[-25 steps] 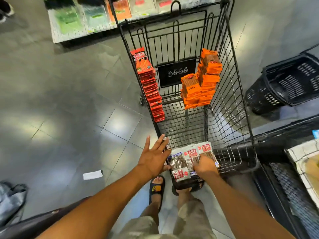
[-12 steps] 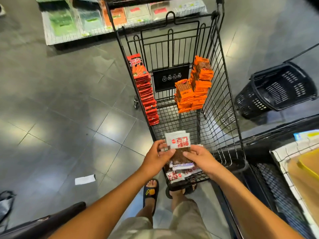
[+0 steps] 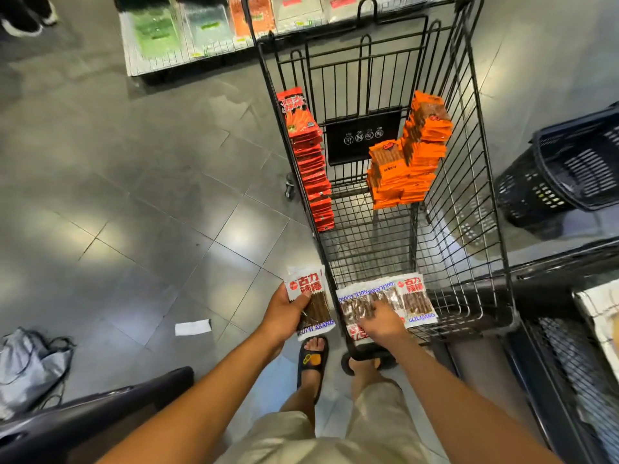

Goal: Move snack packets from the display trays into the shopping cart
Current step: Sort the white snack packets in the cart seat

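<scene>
While you are holding it outside the wire, one white snack packet (image 3: 310, 296) is waiting to go into the shopping cart (image 3: 469, 229).
Location: your left hand (image 3: 284, 313) is gripping it, thumb across the printed face, just left of the cart's near-left wall, with its long axis running away from you, roughly along that wall. Direction owed: rightward, up over the rim; the left hand is the nearer one. Your right hand (image 3: 382, 324) is lying on the white packets (image 3: 415, 296) spread flat at the cart's near end, fingers bent onto them; pinching or only pressing, cannot tell. Also in stock: red packets (image 3: 311, 169) stacked along the left wall, orange packets (image 3: 408, 162) piled far right.
</scene>
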Tool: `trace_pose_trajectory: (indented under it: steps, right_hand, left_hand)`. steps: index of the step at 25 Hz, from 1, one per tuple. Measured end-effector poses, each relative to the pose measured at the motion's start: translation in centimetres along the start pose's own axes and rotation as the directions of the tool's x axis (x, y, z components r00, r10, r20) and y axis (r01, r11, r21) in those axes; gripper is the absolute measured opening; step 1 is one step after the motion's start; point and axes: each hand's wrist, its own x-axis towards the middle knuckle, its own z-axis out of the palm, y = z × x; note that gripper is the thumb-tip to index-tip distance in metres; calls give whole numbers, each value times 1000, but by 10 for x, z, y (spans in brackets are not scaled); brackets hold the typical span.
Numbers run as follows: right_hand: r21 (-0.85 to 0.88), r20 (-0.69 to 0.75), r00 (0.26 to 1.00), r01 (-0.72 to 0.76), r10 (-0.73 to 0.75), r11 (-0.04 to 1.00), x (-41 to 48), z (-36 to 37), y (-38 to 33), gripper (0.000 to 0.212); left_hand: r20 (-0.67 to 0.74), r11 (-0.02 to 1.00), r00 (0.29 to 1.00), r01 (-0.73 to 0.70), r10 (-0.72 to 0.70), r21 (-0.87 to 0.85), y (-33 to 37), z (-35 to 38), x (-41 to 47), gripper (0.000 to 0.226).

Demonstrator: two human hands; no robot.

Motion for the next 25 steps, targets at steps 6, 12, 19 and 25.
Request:
trace_pose_trajectory:
  steps: [6, 12, 19, 25]
  right_hand:
    - [-33, -28, 999, 18, -19, 999, -2, 2, -1, 63]
    - [96, -2, 999, 47, -47, 994, -14, -19, 8, 71]
    - [-97, -102, 981, 153, -162, 984, -15, -9, 5, 52]
    - [-281, -171, 972, 107, -159, 954, -24, 12, -4, 35]
  left_hand:
    - [-15, 999, 999, 31, -31, 9, -9, -15, -4, 27]
    - [47, 995, 999, -28, 24, 91, 16, -9, -12, 26]
    - [40, 987, 999, -22, 16, 160, 14, -3, -12, 29]
    - [34, 983, 999, 3, -10, 182, 5, -4, -21, 33]
